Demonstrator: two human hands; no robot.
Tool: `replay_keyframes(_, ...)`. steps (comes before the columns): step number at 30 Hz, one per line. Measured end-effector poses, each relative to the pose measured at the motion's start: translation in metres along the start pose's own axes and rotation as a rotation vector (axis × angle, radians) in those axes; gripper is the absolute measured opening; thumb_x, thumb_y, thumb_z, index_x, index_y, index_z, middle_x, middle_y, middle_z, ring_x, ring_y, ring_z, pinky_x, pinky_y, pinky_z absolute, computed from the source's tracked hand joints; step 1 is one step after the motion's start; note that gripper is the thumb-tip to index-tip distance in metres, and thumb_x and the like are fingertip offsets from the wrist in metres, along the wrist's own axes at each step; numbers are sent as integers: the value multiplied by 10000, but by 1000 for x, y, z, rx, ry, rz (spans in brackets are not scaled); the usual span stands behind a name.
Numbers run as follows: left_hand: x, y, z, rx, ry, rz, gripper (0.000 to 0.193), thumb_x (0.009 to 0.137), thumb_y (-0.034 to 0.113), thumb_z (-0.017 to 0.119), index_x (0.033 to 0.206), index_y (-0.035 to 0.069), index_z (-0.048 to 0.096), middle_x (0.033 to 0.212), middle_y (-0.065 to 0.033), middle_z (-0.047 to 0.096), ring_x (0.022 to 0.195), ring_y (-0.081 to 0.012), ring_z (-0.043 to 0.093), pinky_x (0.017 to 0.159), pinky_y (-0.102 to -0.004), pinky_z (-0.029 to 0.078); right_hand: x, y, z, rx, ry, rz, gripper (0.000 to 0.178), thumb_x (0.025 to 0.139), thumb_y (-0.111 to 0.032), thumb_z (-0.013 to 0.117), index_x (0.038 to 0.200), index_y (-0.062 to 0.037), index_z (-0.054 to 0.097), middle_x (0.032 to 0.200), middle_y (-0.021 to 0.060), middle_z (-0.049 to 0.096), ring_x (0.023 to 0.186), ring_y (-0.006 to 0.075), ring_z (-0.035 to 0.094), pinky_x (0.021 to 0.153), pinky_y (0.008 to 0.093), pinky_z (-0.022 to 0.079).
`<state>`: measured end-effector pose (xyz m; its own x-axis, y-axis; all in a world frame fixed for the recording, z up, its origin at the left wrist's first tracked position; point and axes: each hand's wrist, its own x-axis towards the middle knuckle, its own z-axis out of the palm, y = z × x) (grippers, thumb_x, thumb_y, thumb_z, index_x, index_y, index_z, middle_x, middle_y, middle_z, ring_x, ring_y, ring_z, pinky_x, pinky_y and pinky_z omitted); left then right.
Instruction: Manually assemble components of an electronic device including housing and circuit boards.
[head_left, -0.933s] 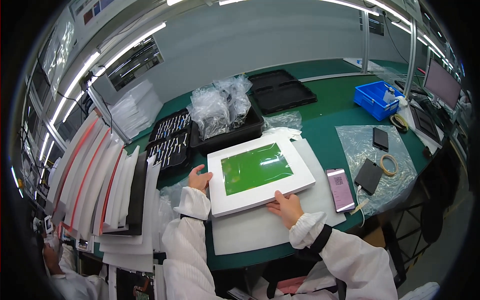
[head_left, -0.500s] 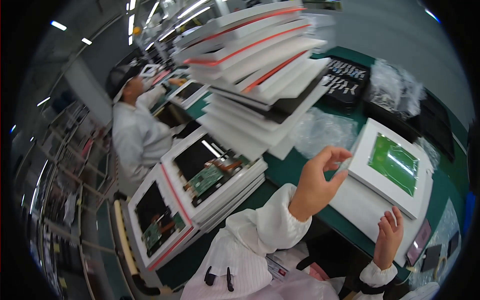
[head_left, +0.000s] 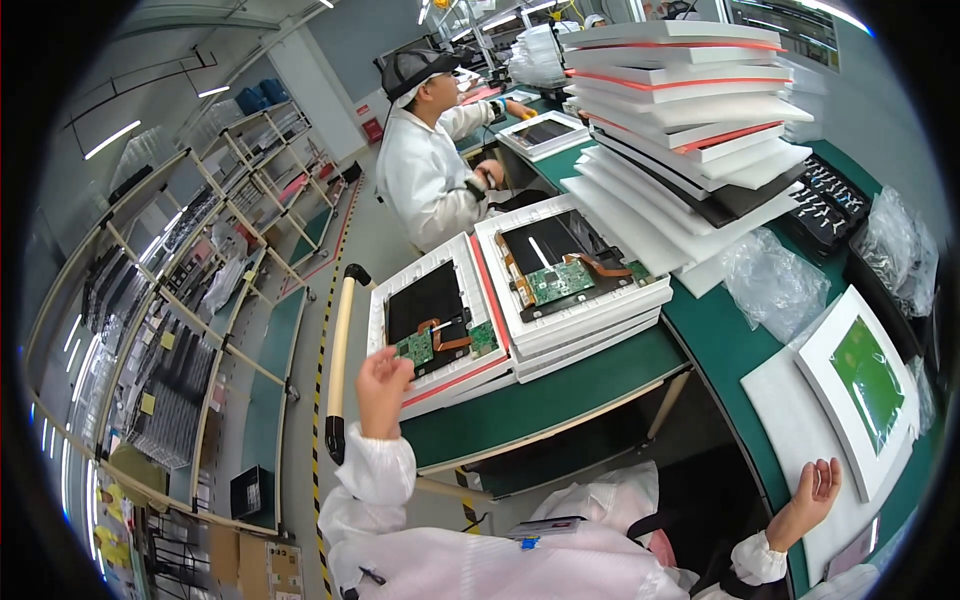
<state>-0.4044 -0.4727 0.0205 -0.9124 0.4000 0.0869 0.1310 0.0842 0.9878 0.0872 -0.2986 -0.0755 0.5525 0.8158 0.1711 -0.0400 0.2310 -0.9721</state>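
Observation:
My left hand (head_left: 383, 390) is raised at the near-left corner of a white frame (head_left: 490, 365) that holds a dark screen panel (head_left: 425, 298) and small green circuit boards (head_left: 414, 348). Its fingers are loosely bent and grip nothing; whether they touch the frame I cannot tell. On the right, my right hand (head_left: 808, 503) hovers, fingers apart, beside another white frame (head_left: 812, 356) around a glossy green panel (head_left: 868, 380). That frame lies on white foam sheets (head_left: 770, 400). Next to the left frame, a second open unit with a green circuit board (head_left: 562, 283) tops a stack of white frames.
A tall, uneven stack of white frames and foam sheets (head_left: 680, 110) stands at the far side. Clear plastic bags (head_left: 775, 285) and a black tray of small parts (head_left: 825, 200) lie beyond. A co-worker (head_left: 425, 165) sits far left of it. Shelving racks (head_left: 190, 340) line the left.
The view has swung left. My left hand has moved from beside the green-panelled frame over to the open units on the left. My right hand stays near the green-panelled frame.

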Motion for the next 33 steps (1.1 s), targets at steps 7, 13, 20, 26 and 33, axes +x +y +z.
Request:
replay_keyframes(7, -25, -68, -11, -536, 360, -356, 306, 784, 284, 683, 909, 105, 469, 711, -20, 452, 679, -158, 480, 630, -335, 416, 8, 10, -13, 174, -56, 72, 401, 848, -10, 541, 1229, 19, 418, 1023, 67, 512, 966, 122, 491, 862, 224, 394)
replay_keyframes(13, -17, -69, -30, -561, 354, -507, 395, 757, 337, 705, 956, 126, 437, 706, -25, 437, 586, -154, 442, 556, -329, 412, 9, 6, -16, 240, -121, 150, 434, 842, -26, 567, 1245, -11, 405, 990, 37, 534, 933, 91, 501, 796, 196, 391)
replay_keyframes(20, -34, -50, -16, 856, 509, 593, 280, 727, 179, 713, 935, 85, 551, 800, -86, 494, 833, -246, 510, 725, -380, 428, 10, 8, -20, 213, -112, 141, 439, 839, -28, 577, 1244, -17, 408, 998, 36, 538, 935, 84, 504, 786, 189, 394)
replay_keyframes(26, -17, -31, -8, 974, 81, 836, 135, 707, 147, 688, 824, 116, 628, 844, -30, 563, 860, -231, 512, 755, -354, 373, 12, 10, -20, 230, -141, 141, 433, 844, -10, 563, 1245, -5, 401, 1009, 48, 534, 946, 97, 505, 816, 207, 409)
replay_keyframes(33, -3, -30, -11, 957, -67, 821, 114, 717, 135, 660, 781, 74, 588, 777, -58, 581, 799, -257, 522, 711, -354, 366, 14, 10, -21, 221, -134, 170, 431, 844, -5, 561, 1244, -3, 401, 1022, 46, 518, 947, 99, 503, 819, 206, 410)
